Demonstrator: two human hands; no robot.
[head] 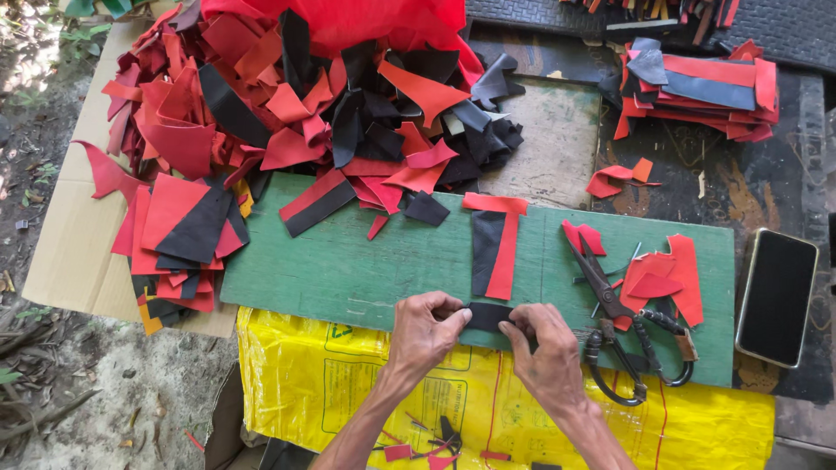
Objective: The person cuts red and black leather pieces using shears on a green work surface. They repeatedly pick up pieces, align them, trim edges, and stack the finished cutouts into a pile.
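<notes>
- Both hands are sitting nearest the camera, forearms running off the bottom edge; the left hand (425,329) and the right hand (544,348) are each pinching 1 end of a small black leather strip (488,315), which is stretching between them at the near edge of the green board (348,270).
- Spreading behind the board, 1 big heap of red and black scraps (296,96) is lying too tangled for counting, its top cut off by the frame.
- Hanging under the board's front edge, 1 yellow plastic sack (348,383) is showing printing too small to make out, with a few red offcuts lying on it.
- Sitting at the far right, 1 neat stack of red and dark pieces (701,91) is lying well apart from the hands.
- Lying just beyond the strip, 1 red T-shaped piece (505,248) is partly covered by 1 black piece.
- Resting just beside the right hand, 1 pair of black scissors (614,309) is lying over red pieces.
- Lying at the right edge, 1 dark-screened phone (777,296) is facing up.
</notes>
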